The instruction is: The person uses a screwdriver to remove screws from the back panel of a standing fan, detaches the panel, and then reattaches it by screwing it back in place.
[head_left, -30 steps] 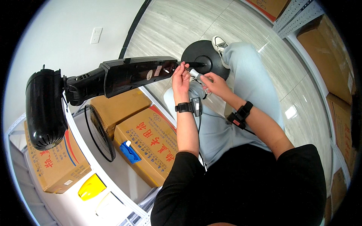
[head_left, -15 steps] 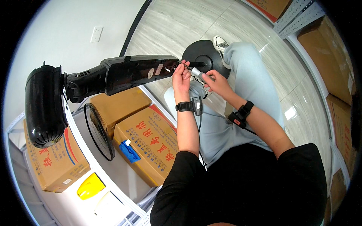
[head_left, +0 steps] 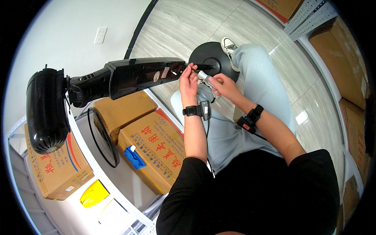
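A black standing fan lies across my view, its motor housing (head_left: pixel 47 109) at the left, its long column (head_left: pixel 137 78) reaching toward the round base (head_left: pixel 201 53) by my shoe. My right hand (head_left: pixel 226 87) is closed on the silver-grey handle of a screwdriver (head_left: pixel 205 76), whose shaft points at the column's lower end. My left hand (head_left: pixel 188 81) has its fingers curled at that end, touching around the screwdriver's tip; exactly what they pinch is too small to make out.
A white shelf (head_left: pixel 121 184) at left holds cardboard boxes (head_left: pixel 150 152), a fan grille (head_left: pixel 102 137), a blue object (head_left: pixel 134 156) and a yellow object (head_left: pixel 93 194). More boxed shelving (head_left: pixel 337 58) lines the right. A white wall (head_left: pixel 78 35) with a socket (head_left: pixel 100 35) stands behind.
The fan column and motor housing have risen very slightly in the picture. My hands have shifted a little with them, keeping the same grips at the column's end.
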`<state>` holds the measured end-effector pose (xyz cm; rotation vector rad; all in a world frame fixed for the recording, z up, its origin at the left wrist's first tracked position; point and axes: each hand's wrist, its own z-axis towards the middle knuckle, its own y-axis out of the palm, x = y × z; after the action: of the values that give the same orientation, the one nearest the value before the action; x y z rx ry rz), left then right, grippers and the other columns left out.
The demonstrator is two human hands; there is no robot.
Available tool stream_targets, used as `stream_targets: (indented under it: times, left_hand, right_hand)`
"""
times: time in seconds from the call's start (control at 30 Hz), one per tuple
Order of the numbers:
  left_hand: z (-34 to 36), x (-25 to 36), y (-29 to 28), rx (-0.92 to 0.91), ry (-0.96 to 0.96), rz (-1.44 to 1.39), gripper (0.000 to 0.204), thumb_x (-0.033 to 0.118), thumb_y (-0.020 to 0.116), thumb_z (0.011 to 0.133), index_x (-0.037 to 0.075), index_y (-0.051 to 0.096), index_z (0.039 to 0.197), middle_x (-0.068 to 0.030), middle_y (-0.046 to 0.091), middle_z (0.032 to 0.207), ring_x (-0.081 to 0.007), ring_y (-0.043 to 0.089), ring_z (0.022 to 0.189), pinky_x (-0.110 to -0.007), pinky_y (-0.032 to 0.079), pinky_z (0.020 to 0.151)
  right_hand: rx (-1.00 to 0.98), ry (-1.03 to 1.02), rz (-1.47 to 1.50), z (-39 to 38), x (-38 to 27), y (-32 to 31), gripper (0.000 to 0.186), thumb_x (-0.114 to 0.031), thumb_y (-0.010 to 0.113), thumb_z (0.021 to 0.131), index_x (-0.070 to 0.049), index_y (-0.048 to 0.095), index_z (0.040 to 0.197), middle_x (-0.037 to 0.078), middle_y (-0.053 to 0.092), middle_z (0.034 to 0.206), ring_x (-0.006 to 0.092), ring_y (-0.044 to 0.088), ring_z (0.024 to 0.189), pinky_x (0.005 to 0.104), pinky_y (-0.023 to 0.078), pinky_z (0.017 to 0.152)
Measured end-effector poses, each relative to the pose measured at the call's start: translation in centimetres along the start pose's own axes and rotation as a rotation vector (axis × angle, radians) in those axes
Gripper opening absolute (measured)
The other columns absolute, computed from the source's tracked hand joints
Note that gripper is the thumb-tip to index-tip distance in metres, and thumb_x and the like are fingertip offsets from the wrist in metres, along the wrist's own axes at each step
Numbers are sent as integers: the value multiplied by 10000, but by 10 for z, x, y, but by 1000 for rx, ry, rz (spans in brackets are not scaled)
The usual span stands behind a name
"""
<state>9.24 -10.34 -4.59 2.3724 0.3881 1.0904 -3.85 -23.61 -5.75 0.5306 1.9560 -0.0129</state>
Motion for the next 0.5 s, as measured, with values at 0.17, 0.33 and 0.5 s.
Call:
stream_targets:
  times: [0.17, 0.33, 0.5]
  left_hand:
    - [5, -4, -5, 7, 25, 47, 192, 126, 617, 930, -29, 602, 1041, -127, 653, 910, -44, 406, 534, -185, 305, 456]
    - [6, -3, -6, 7, 24, 44, 173, 130, 624, 925, -18, 608, 1014, -114, 654, 901, -45, 407, 531, -183, 304, 455]
    - [-2, -2, 9, 46, 21, 48, 139, 135, 633, 921, 1, 615, 952, -88, 651, 867, -43, 403, 528, -184, 299, 452]
  right_hand:
    - [237, -535, -454, 1, 21, 2, 397, -327, 666, 867, -12, 569, 1087, 129, 678, 898, 204, 673, 657, 303, 514, 592]
    - [-19, 144, 119, -3, -5, 1, 389, -330, 655, 874, -8, 572, 1076, 134, 679, 907, 196, 679, 669, 304, 514, 593]
    - [-10, 69, 38, 2, 3, 0, 386, -326, 654, 872, -9, 572, 1076, 133, 677, 883, 196, 676, 664, 300, 514, 594]
